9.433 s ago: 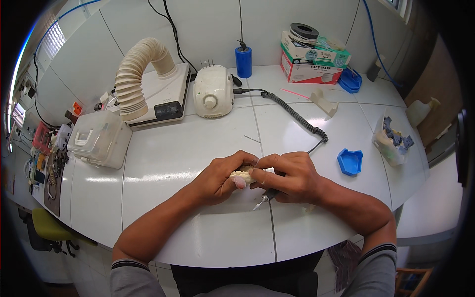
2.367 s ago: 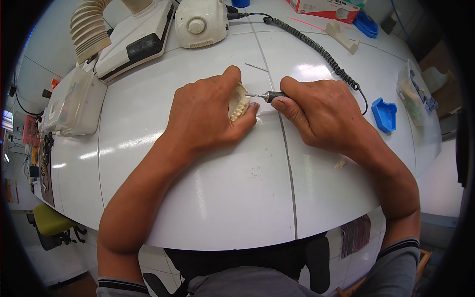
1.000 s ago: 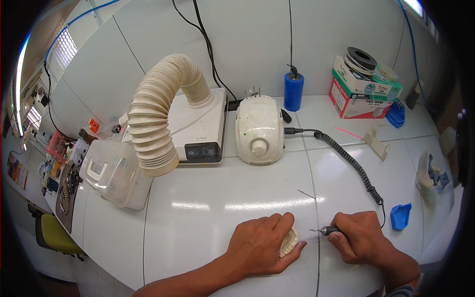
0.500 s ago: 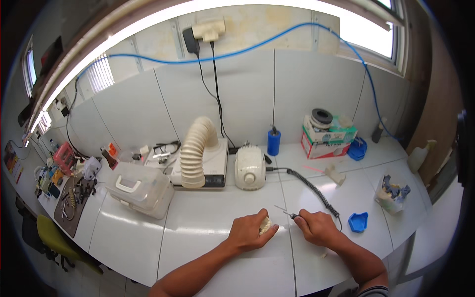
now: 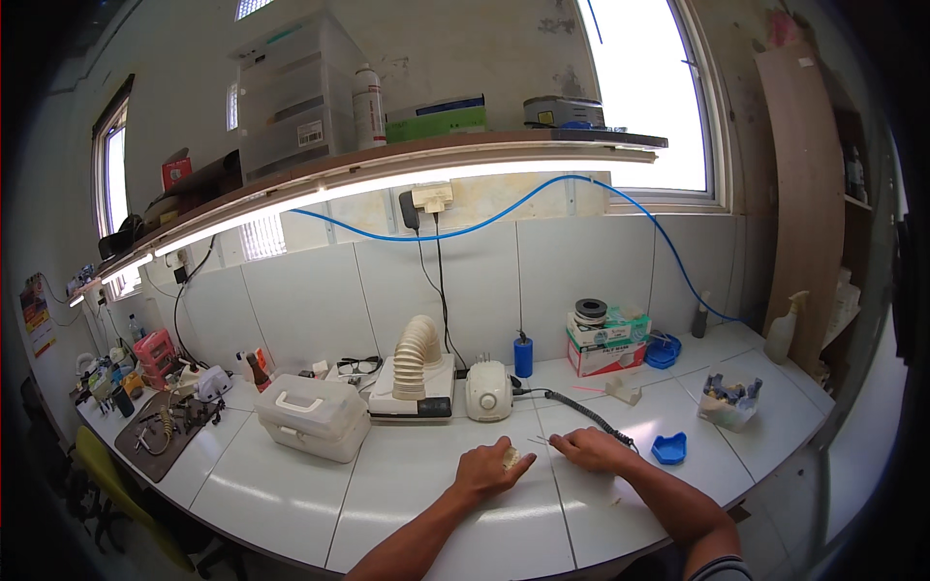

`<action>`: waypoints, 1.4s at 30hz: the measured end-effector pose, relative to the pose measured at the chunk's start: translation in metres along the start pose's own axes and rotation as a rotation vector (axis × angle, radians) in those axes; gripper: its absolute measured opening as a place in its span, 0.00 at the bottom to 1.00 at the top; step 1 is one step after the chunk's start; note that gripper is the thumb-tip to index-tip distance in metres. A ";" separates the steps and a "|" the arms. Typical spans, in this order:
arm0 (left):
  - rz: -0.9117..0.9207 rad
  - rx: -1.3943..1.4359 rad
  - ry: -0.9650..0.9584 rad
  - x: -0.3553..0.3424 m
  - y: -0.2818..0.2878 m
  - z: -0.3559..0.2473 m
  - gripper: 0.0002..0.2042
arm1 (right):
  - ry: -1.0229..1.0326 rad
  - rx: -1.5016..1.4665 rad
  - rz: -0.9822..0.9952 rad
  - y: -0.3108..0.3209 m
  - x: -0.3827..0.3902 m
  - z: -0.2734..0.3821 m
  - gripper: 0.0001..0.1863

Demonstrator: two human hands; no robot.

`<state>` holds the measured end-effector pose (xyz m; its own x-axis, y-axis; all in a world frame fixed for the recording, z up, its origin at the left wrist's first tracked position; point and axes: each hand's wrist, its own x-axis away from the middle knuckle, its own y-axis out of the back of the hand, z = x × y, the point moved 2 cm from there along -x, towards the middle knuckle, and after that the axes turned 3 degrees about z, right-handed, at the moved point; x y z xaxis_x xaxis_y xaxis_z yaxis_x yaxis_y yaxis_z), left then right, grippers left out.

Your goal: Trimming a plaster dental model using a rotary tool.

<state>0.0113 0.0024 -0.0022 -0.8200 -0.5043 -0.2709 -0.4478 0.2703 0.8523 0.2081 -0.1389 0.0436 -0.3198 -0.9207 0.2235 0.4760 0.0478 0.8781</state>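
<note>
My left hand [image 5: 484, 469] is closed around a small cream dental cast [image 5: 511, 457], with its thumb along the near side. Fingers cover much of the cast. To the right, my right hand [image 5: 591, 450] grips a slim dark-handled tool [image 5: 537, 441] whose thin metal tip points left toward the cast, apart from it. Most of the handle is hidden in the fist. A black coiled cord [image 5: 591, 414] runs from a cream control box with a dial [image 5: 488, 395] to behind my right wrist; whether it joins the tool I cannot tell. Both hands are over the white tiled worktop [image 5: 417, 523].
Right of my right hand lies a blue tray [image 5: 668, 448]; a clear tub of blue-grey pieces [image 5: 728, 402] stands beyond. A ribbed suction hose [image 5: 417, 353] and a lidded plastic case [image 5: 312, 418] are at left. A shelf [image 5: 387, 155] with a light strip overhangs the back.
The view has tilted up, bringing the shelf and window into sight and making the bench look farther off. Both hands keep their grips, and the tool tip still points at the cast.
</note>
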 end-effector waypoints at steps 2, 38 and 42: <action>0.015 0.027 0.076 -0.005 0.002 0.002 0.35 | -0.045 -0.057 -0.016 0.006 -0.008 -0.001 0.44; 0.168 0.186 0.146 0.010 0.078 -0.083 0.21 | 0.208 -0.329 -0.161 0.016 -0.001 -0.043 0.33; 0.112 0.139 0.145 0.020 0.079 -0.078 0.22 | 0.199 -0.341 -0.052 0.006 -0.011 -0.044 0.33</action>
<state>-0.0126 -0.0508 0.0946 -0.8119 -0.5747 -0.1026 -0.4100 0.4362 0.8010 0.2509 -0.1454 0.0276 -0.2019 -0.9771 0.0671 0.7189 -0.1013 0.6877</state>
